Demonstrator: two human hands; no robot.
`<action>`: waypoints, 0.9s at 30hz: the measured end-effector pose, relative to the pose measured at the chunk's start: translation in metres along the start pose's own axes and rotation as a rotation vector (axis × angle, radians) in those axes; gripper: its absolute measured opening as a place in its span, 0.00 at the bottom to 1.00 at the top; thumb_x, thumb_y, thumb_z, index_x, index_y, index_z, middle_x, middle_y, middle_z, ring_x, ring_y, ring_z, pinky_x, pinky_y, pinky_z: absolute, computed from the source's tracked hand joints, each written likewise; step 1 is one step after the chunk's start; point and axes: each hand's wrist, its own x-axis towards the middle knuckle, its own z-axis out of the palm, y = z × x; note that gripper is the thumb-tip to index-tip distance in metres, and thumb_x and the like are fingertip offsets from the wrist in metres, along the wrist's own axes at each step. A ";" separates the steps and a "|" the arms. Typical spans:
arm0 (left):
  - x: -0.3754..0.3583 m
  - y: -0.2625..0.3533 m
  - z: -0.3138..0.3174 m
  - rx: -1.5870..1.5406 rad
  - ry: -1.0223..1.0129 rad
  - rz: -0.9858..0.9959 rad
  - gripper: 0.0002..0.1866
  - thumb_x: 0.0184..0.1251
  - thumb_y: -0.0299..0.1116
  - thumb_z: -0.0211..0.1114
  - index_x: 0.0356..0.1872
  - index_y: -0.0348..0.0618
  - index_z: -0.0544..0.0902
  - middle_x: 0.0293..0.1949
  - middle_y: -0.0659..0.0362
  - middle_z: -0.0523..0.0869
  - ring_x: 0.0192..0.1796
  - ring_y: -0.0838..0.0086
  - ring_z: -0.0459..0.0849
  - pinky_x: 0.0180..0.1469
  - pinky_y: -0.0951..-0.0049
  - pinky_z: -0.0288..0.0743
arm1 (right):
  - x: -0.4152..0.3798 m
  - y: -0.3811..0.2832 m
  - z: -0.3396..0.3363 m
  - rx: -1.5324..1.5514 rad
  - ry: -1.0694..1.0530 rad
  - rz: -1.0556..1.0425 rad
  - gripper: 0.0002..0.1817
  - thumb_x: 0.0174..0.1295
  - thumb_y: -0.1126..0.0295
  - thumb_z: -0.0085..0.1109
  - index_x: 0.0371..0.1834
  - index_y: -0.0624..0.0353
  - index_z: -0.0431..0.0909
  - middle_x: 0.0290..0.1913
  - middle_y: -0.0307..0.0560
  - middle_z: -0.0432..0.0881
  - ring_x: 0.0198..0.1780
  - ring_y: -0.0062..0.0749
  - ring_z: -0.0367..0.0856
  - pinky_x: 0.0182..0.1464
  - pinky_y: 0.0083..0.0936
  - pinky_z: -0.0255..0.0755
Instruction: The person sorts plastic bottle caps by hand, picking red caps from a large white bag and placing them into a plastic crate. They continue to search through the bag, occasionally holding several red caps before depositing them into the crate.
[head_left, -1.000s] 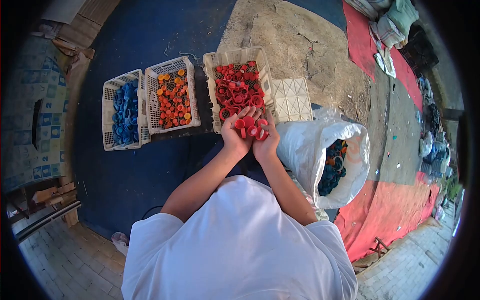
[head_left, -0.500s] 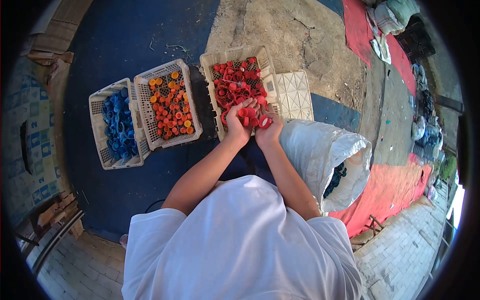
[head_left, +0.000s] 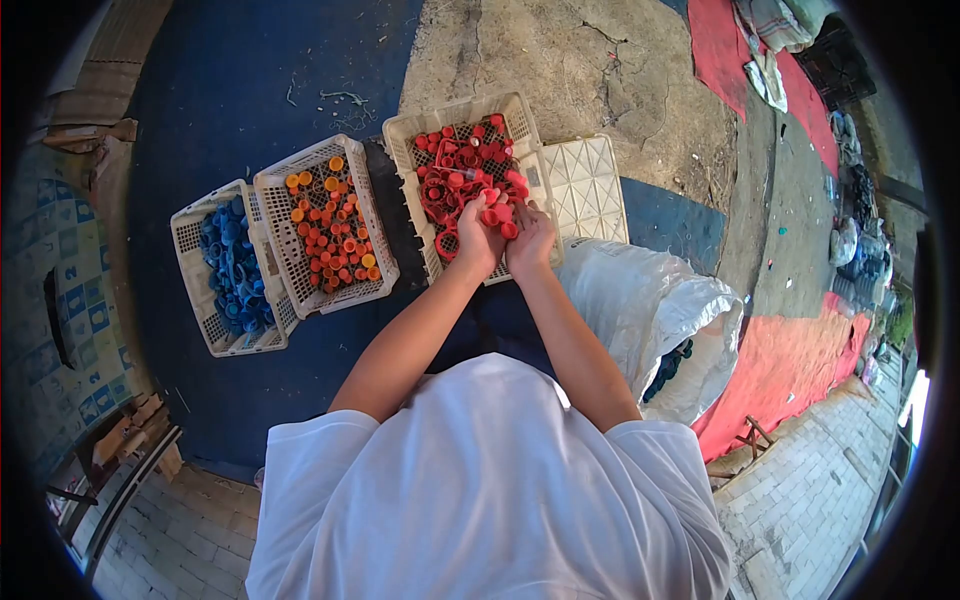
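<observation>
The left hand [head_left: 480, 243] and right hand [head_left: 531, 242] meet side by side, their fingers curved together into a shallow cup around a small heap of red caps [head_left: 498, 214]. The fingers point roughly to 12 o'clock, over the near, right-hand corner of a pale crate [head_left: 455, 116]. Whether they touch its rim cannot be told. The crate's long axis runs from between 11 and 12 o'clock down to between 5 and 6. From the held caps, the loose red pieces [head_left: 444, 190] inside lie toward 10 and 11 o'clock, so the left hand is the nearer one; the right sits by the crate's right wall. A crate of orange caps [head_left: 341, 240] lies at 9 o'clock, a crate of blue pieces [head_left: 230, 265] just past it. A white sack [head_left: 630, 290] stands near the right forearm, at 4 o'clock.
</observation>
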 end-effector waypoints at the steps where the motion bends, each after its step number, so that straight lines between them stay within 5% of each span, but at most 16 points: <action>1: 0.001 0.000 0.002 -0.010 0.011 -0.004 0.25 0.73 0.47 0.58 0.62 0.39 0.77 0.66 0.49 0.77 0.70 0.56 0.73 0.77 0.52 0.59 | 0.004 0.001 -0.002 -0.008 0.001 -0.001 0.34 0.67 0.65 0.49 0.78 0.60 0.58 0.67 0.52 0.74 0.67 0.43 0.72 0.74 0.41 0.61; 10: 0.015 -0.001 -0.002 0.017 -0.006 0.018 0.29 0.73 0.49 0.59 0.68 0.44 0.72 0.58 0.54 0.80 0.63 0.58 0.76 0.74 0.54 0.63 | -0.005 -0.014 0.014 0.064 0.000 0.019 0.30 0.66 0.66 0.52 0.72 0.59 0.63 0.65 0.52 0.73 0.66 0.45 0.72 0.74 0.43 0.61; 16: 0.009 0.006 0.014 0.016 -0.104 0.000 0.33 0.74 0.50 0.56 0.74 0.44 0.67 0.68 0.55 0.76 0.72 0.58 0.69 0.80 0.58 0.54 | -0.004 -0.014 0.015 0.112 -0.032 -0.012 0.27 0.65 0.68 0.53 0.68 0.59 0.65 0.61 0.52 0.76 0.62 0.45 0.74 0.71 0.40 0.64; 19: 0.006 0.007 0.020 0.024 -0.040 0.015 0.38 0.74 0.50 0.56 0.80 0.45 0.61 0.79 0.54 0.64 0.81 0.57 0.58 0.83 0.57 0.45 | 0.000 -0.012 0.016 0.144 0.012 0.000 0.26 0.65 0.68 0.53 0.67 0.58 0.65 0.60 0.51 0.77 0.61 0.44 0.74 0.71 0.39 0.64; 22: 0.003 0.010 0.013 0.047 -0.120 -0.001 0.46 0.73 0.52 0.56 0.85 0.49 0.45 0.86 0.56 0.41 0.87 0.60 0.37 0.85 0.58 0.32 | 0.008 -0.005 0.010 0.150 0.073 0.010 0.25 0.65 0.68 0.53 0.67 0.58 0.67 0.60 0.51 0.76 0.62 0.44 0.74 0.71 0.39 0.64; 27: -0.010 0.015 0.005 0.041 -0.066 0.000 0.40 0.75 0.51 0.55 0.81 0.42 0.57 0.82 0.51 0.55 0.84 0.56 0.48 0.84 0.54 0.42 | 0.001 0.002 0.002 0.060 0.043 0.034 0.30 0.66 0.67 0.53 0.73 0.59 0.65 0.62 0.51 0.76 0.66 0.43 0.72 0.72 0.40 0.62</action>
